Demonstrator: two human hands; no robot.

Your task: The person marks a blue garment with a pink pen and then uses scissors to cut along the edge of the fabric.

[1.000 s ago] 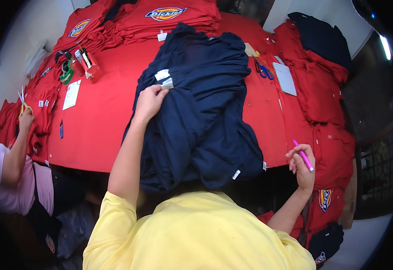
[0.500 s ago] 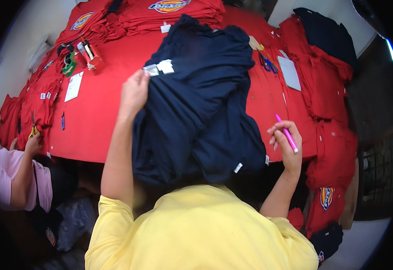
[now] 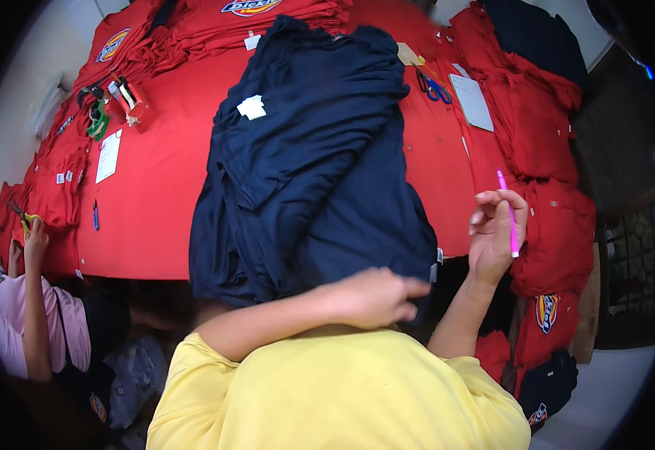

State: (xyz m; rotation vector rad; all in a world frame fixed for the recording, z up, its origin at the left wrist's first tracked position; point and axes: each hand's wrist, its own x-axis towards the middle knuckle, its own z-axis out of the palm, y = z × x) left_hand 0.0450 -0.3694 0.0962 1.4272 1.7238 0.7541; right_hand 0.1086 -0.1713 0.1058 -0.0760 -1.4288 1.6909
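Mid-table, directly in front of yellow shirt: heap of dark navy garments, loosely layered and creased, lower end reaching past near edge of red tabletop; on upper left of heap, small white label

At heap's lower edge: left hand, motion-blurred, forearm bent across body; fingers loose and part-extended, nothing seen in them; cannot tell whether touching cloth; white tag near fingertips

Right of heap, apart from it: right hand, raised, fingers curled round pink pen held steeply slanted

Farther right: blue-handled scissors, white sheet near them, then stacked red garments along table's side; dark folded garment on top at far corner

Left of heap: white card, slim blue tool, green tape dispenser just beside red holder

Far left: co-worker's hand grasping yellow-handled scissors, near more red clothing
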